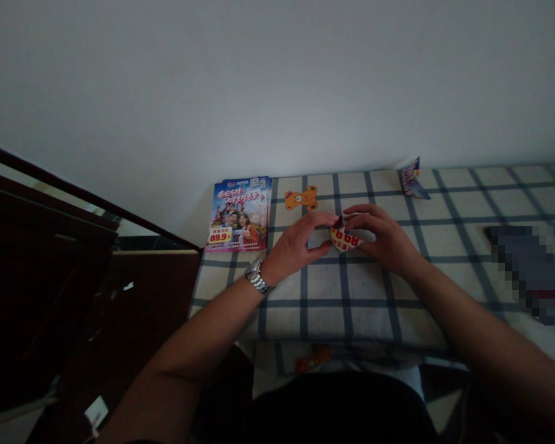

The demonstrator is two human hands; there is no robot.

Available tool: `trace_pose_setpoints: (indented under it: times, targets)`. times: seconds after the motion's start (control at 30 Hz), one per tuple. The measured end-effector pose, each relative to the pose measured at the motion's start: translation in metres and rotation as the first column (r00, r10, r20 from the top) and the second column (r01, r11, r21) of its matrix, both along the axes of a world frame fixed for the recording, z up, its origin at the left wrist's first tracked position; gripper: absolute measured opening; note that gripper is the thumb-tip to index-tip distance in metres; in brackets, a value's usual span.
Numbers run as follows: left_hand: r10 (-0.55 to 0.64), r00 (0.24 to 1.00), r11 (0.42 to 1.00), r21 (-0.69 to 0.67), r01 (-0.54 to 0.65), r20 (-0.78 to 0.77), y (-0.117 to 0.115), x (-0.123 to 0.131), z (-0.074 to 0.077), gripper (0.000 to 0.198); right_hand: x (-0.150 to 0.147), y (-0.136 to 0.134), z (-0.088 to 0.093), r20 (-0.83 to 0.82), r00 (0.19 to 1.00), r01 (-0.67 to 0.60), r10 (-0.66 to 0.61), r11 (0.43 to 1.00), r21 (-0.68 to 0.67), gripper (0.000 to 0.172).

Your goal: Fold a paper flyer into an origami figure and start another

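Observation:
Between my two hands, just above or on the checked tablecloth, is a small folded paper with red characters on yellow, coming to a point toward me. My left hand, with a metal watch on its wrist, pinches the left side of the paper. From the right, my right hand grips the other side, thumb below and fingers above. Fingers cover part of the paper's top. To the left lies a stack of printed flyers with blue tops.
A folded paper piece stands near the wall at the back right. A blurred dark flat object lies at the right. The checked tablecloth has a bear print. Dark wooden furniture is on the left.

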State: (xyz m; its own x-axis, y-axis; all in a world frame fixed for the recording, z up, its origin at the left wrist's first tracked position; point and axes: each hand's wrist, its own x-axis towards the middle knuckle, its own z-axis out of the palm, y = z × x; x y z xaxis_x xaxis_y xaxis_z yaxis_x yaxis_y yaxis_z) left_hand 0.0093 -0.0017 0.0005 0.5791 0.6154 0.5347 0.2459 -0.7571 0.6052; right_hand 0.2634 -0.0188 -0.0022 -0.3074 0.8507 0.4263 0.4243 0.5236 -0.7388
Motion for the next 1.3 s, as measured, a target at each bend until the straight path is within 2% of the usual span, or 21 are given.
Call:
trace_pose_setpoints:
  times: [0.23,0.47,0.67,0.87,1.07,1.3]
  targets:
    - [0.056,0.998,0.998,0.031,-0.055,-0.033,0.002,0.0,0.001,0.047,0.0,-0.002,-0.004,-0.12,0.993,-0.036,0.022,0.993,-0.115,0.01]
    - [0.074,0.996,0.997,0.023,-0.073,-0.039,0.002,-0.007,0.002,0.066,0.003,0.003,-0.004,0.049,0.995,0.083,-0.085,0.996,0.041,0.01]
    - [0.017,1.0,1.0,0.01,-0.017,-0.011,0.002,-0.011,0.005,0.055,0.004,0.004,-0.004,0.069,0.988,0.135,-0.139,0.989,0.066,0.008]
    - [0.091,0.995,0.996,-0.009,-0.091,-0.036,0.002,-0.007,0.004,0.038,0.007,0.005,-0.006,0.087,0.983,0.155,-0.163,0.984,0.088,0.006]
    - [0.091,0.995,0.984,-0.157,-0.085,0.029,0.004,-0.003,-0.003,0.024,0.007,0.006,-0.006,0.124,0.979,0.148,-0.16,0.984,0.104,0.006]
    - [0.146,0.989,0.981,-0.137,-0.14,0.036,0.008,-0.003,-0.009,0.021,0.005,0.004,-0.003,0.093,0.985,0.138,-0.146,0.987,0.085,0.014]
